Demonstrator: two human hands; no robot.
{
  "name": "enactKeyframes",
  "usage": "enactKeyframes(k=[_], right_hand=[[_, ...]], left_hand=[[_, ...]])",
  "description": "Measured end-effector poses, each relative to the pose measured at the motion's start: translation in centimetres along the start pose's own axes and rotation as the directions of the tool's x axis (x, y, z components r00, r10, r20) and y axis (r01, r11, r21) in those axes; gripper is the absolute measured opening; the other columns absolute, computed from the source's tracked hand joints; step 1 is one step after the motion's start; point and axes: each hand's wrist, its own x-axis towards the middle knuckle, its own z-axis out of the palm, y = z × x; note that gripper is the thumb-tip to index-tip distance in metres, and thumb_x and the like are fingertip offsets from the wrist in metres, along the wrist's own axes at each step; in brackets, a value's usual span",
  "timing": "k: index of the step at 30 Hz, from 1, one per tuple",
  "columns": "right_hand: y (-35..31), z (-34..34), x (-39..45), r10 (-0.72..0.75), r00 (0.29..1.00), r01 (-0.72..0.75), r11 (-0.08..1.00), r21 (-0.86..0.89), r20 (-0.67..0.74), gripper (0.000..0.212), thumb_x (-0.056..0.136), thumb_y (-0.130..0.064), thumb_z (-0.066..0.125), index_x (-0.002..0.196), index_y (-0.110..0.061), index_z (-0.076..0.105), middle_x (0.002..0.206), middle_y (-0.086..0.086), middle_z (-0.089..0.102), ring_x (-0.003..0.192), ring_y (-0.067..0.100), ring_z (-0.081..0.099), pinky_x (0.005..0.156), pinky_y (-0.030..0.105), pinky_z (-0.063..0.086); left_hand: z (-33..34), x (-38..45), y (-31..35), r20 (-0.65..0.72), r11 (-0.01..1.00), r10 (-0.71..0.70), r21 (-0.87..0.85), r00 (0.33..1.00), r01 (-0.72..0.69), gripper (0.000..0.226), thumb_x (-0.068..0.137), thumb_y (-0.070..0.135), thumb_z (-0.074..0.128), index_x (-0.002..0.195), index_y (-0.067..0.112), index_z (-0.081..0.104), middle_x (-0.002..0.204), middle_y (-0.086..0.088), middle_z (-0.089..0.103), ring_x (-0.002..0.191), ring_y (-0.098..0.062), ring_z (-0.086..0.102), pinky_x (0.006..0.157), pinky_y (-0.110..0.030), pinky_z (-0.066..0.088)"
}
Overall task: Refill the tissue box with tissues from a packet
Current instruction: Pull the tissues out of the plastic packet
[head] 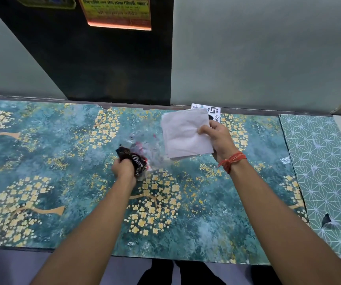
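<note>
- White tissues (pixel 186 133), a flat stack of them, sit in my right hand (pixel 220 140), which is closed on the stack's right edge with the thumb pressed across the top sheet.
- I hold the stack above the worktop (pixel 42 161), tilted slightly, in the far-centre part of the scene.
- My left hand (pixel 124 170) is clenched around the packet (pixel 138 159), gripping its dark end, where part of a white printed word shows.
- From that fist the packet's clear plastic spreads toward the right, crumpled and limp, its far edge lying just beside the near corner of the tissue stack; I cannot tell whether the two touch.
- An orange-red thread band (pixel 232 161) is tied around my right wrist.
- Behind the stack, at the far edge of the worktop, a white card or box with black markings (pixel 214 113) peeks out, mostly hidden by the tissues; I cannot tell what it is.
- I see a teal covering with yellow blossom trees on the worktop, and to the right a paler green sheet with a star-line pattern (pixel 319 161) lies beside it.
- On the dark panel (pixel 114 68) at the far side hangs a yellow and orange printed notice (pixel 116 13), its text too blurred to read.
</note>
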Motion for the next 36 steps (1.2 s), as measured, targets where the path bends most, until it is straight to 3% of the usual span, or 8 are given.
enactKeyframes(k=[8, 12, 15, 18, 22, 25, 29, 36], right_hand=[[6.3, -2.4, -0.1, 0.280, 0.941, -0.256, 0.957, 0.139, -0.192, 0.021, 0.058, -0.017, 0.070, 0.075, -0.012, 0.060, 0.092, 0.012, 0.065, 0.076, 0.029, 0.063, 0.058, 0.033, 0.049], [10.0, -2.4, -0.4, 0.361, 0.912, -0.346, 0.932, 0.108, -0.197, 0.031, 0.055, -0.021, 0.068, 0.082, -0.011, 0.057, 0.099, 0.016, 0.063, 0.084, 0.031, 0.062, 0.065, 0.038, 0.048], [11.0, -2.3, -0.5, 0.390, 0.903, -0.362, 0.916, 0.171, -0.177, 0.040, 0.054, -0.022, 0.069, 0.089, -0.010, 0.058, 0.099, 0.016, 0.063, 0.085, 0.032, 0.062, 0.062, 0.036, 0.048], [10.9, -2.4, -0.2, 0.395, 0.910, -0.365, 0.907, 0.211, -0.128, 0.038, 0.057, -0.020, 0.068, 0.093, -0.010, 0.060, 0.098, 0.014, 0.065, 0.083, 0.032, 0.063, 0.059, 0.033, 0.050], [10.1, -2.7, 0.5, 0.353, 0.928, -0.366, 0.924, -0.115, -0.117, 0.024, 0.079, -0.010, 0.067, 0.100, -0.009, 0.056, 0.110, 0.013, 0.063, 0.084, 0.026, 0.061, 0.067, 0.033, 0.051], [9.0, -3.1, 1.1, 0.336, 0.928, -0.356, 0.679, -0.642, -0.161, 0.050, 0.081, -0.027, 0.069, 0.122, -0.005, 0.049, 0.114, 0.009, 0.058, 0.098, 0.029, 0.060, 0.072, 0.033, 0.046], [5.8, -2.2, 3.2, -0.152, 0.966, -0.103, 0.515, -0.851, -0.210, 0.061, 0.077, -0.030, 0.068, 0.128, -0.007, 0.043, 0.124, 0.016, 0.053, 0.114, 0.036, 0.051, 0.085, 0.039, 0.047], [3.5, -1.4, 9.3, -0.079, 0.997, 0.022, 0.061, -0.998, 0.017, 0.056, 0.088, -0.020, 0.057, 0.140, -0.023, 0.036, 0.162, 0.010, 0.007, 0.149, 0.036, -0.003, 0.112, 0.066, 0.020]], left_hand=[[0.6, -0.7, 1.4, -0.358, 0.874, 0.267, 0.480, 0.895, -0.069, 0.066, 0.083, 0.005, 0.065, 0.141, 0.008, 0.035, 0.152, -0.020, 0.031, 0.138, -0.038, 0.031, 0.114, -0.053, 0.030], [2.3, -4.8, -1.0, 0.248, 0.334, 0.768, 0.632, 0.591, -0.699, 0.061, 0.087, 0.005, 0.058, 0.143, 0.019, 0.038, 0.149, -0.013, 0.037, 0.136, -0.024, 0.032, 0.111, -0.043, 0.030], [4.8, -7.2, -2.9, 0.601, 0.625, 0.375, 0.398, 0.706, -0.671, 0.056, 0.097, 0.033, 0.055, 0.148, 0.021, 0.032, 0.135, -0.005, 0.048, 0.117, -0.017, 0.047, 0.097, -0.038, 0.047], [6.9, -7.8, -3.6, 0.602, 0.785, 0.051, 0.469, 0.797, -0.404, 0.058, 0.095, 0.039, 0.058, 0.143, 0.014, 0.039, 0.131, -0.006, 0.054, 0.104, -0.021, 0.054, 0.078, -0.033, 0.048], [7.5, -6.7, -3.8, 0.533, 0.735, 0.076, 0.541, 0.843, -0.409, 0.058, 0.086, 0.014, 0.065, 0.139, 0.010, 0.040, 0.134, -0.012, 0.057, 0.102, -0.024, 0.056, 0.081, -0.033, 0.049], [7.5, -6.0, -3.6, 0.549, 0.546, 0.135, 0.653, 0.825, -0.524, 0.076, 0.084, 0.020, 0.068, 0.148, 0.011, 0.028, 0.143, -0.015, 0.048, 0.123, -0.034, 0.053, 0.099, -0.043, 0.048], [7.8, -6.1, -2.6, 0.544, 0.388, 0.175, 0.727, 0.820, -0.566, 0.089, 0.085, 0.031, 0.069, 0.153, 0.008, 0.017, 0.151, -0.018, 0.030, 0.135, -0.040, 0.039, 0.107, -0.047, 0.041], [8.7, -6.0, 0.0, 0.567, 0.591, 0.203, 0.580, 0.799, -0.561, 0.087, 0.085, 0.029, 0.070, 0.154, 0.011, 0.019, 0.154, -0.017, 0.035, 0.137, -0.035, 0.042, 0.107, -0.044, 0.041]])
